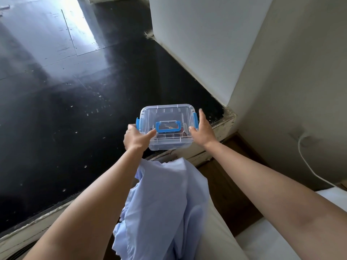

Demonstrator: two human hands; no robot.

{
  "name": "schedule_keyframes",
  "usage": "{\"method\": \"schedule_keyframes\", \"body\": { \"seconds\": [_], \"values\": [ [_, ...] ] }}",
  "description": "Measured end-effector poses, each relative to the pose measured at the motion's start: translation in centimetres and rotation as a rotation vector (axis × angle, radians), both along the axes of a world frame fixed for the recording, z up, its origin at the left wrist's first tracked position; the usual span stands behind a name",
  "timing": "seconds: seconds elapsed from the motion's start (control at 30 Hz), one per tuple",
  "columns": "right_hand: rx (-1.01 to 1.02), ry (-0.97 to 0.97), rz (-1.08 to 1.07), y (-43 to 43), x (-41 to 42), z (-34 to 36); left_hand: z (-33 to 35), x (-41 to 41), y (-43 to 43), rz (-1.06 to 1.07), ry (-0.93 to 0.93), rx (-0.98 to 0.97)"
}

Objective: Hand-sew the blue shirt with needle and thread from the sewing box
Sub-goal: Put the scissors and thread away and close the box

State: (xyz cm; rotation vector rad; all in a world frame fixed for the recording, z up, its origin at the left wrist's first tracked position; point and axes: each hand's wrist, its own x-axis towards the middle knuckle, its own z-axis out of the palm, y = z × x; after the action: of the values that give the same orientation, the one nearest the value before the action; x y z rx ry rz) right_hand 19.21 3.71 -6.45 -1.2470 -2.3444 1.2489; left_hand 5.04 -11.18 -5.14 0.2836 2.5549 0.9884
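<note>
Open black surface [75,119] left of and beyond the sewing box [167,113]; white wall [197,44] close on its right.

Two arms recorded in head view. The left forearm [90,203] and right forearm [272,181] were bare from wrist to frame edge. The left hand [135,137] and right hand [202,132] were likewise uncovered. A pale cream cloth trouser leg [219,235] covered one thigh; identification uncertain.
</note>
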Motion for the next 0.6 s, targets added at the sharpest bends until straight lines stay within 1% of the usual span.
{"method": "schedule_keyframes", "body": {
  "seconds": [0.07,0.17,0.23,0.3,0.4,0.47,0.53,0.6],
  "values": [
    [-0.084,-0.038,-0.034,0.1,0.1,0.0,0.3,0.1,0.2,0.027,0.104,0.025],
    [-0.136,-0.08,-0.057,0.1,0.1,0.1,0.4,0.5,0.8,0.022,0.217,-0.002],
    [-0.131,-0.101,-0.081,0.5,0.2,0.1,0.3,0.5,1.2,-0.007,0.257,-0.012],
    [-0.162,-0.073,-0.136,1.1,0.2,0.1,0.3,0.4,1.5,-0.082,0.271,-0.022],
    [-0.249,0.016,-0.316,2.2,0.3,-0.4,0.3,0.5,1.9,-0.227,0.21,-0.035],
    [-0.346,0.093,-0.416,2.7,0.6,-0.4,0.4,1.2,2.0,-0.261,0.131,-0.046],
    [-0.422,0.147,-0.396,2.9,1.0,0.0,0.5,1.9,1.7,-0.348,0.104,-0.131],
    [-0.477,0.143,-0.312,2.5,1.3,0.7,0.9,2.3,0.7,-0.508,0.028,-0.3]
  ]
}}
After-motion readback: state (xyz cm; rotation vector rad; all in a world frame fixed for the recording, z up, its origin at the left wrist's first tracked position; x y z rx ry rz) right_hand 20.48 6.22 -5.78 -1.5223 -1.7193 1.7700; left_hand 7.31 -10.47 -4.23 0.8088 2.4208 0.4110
